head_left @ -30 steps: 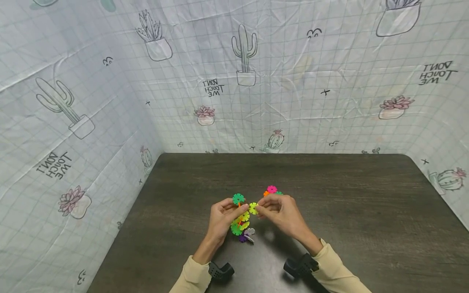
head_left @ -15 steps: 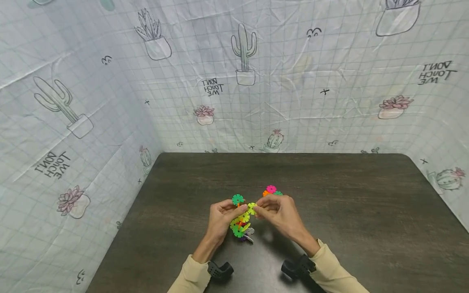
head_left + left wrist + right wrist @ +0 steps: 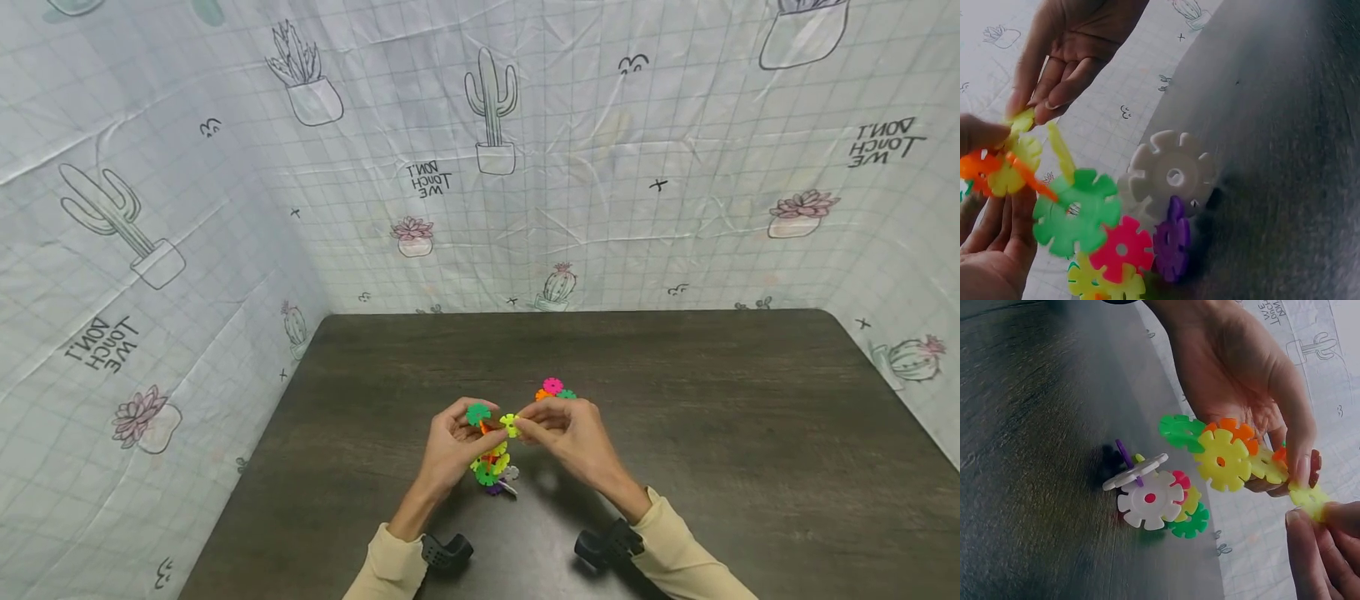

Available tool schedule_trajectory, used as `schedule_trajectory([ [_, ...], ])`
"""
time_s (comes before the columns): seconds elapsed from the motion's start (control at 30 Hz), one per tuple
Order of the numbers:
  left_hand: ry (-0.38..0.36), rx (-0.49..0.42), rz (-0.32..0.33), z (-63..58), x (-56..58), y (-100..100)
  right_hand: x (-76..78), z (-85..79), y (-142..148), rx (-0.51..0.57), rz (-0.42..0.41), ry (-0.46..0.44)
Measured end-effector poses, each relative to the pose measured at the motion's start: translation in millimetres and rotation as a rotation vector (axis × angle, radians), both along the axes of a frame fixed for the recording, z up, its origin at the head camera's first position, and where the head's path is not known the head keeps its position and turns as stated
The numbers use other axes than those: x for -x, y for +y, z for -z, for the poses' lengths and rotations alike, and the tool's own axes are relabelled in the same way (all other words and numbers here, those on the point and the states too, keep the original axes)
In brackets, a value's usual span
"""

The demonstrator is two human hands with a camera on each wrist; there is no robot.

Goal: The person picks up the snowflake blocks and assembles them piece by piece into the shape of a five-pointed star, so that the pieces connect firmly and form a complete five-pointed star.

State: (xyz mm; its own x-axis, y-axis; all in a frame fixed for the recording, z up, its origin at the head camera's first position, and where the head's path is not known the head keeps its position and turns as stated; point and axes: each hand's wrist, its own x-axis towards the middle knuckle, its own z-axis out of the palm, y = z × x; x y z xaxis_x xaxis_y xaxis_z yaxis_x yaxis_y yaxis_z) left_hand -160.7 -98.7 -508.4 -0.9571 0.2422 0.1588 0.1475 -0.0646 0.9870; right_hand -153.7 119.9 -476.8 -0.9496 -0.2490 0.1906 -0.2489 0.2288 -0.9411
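My left hand (image 3: 447,450) grips a linked chain of notched snowflake discs between thumb and fingers. A teal-green disc (image 3: 478,414) tops the chain, with orange and yellow discs below it. My right hand (image 3: 573,433) pinches a single yellow snowflake disc (image 3: 509,425) by its edge, right at the left thumb tip. In the right wrist view this yellow disc (image 3: 1310,499) overlaps the chain's end. Lower down hang a green disc (image 3: 1079,212) and a pink one (image 3: 1121,249). A white disc (image 3: 1172,175) and a purple disc (image 3: 1172,240) are at the bottom, close over the table.
Beyond my right hand lies a cluster of discs, among them a pink one (image 3: 552,386), partly hidden by the fingers. The dark wooden table (image 3: 712,417) meets a cactus-print cloth (image 3: 600,208) at the back and sides. Both wrists carry a black camera mount (image 3: 447,552).
The yellow disc in my right hand has shifted slightly left, towards the chain. My left hand has turned a little, and the top green disc has moved left and slightly down.
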Motion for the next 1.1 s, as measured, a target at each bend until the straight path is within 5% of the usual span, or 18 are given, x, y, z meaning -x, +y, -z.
schedule_trajectory([
  [0.13,0.005,-0.008,-0.041,-3.1,3.2,-3,1.9,2.6,0,-0.026,-0.003,0.014],
  [0.23,-0.007,-0.047,-0.108,-5.3,7.6,-9,2.9,8.0,-2,-0.141,-0.013,0.049],
  [0.47,-0.072,-0.118,-0.202,-5.9,13.3,-21,-1.7,25.1,-11,-0.411,-0.21,0.14],
  [1.1,-0.084,-0.168,-0.345,-2.8,16.3,-28,-4.5,21.2,-6,-0.475,-0.351,0.09],
])
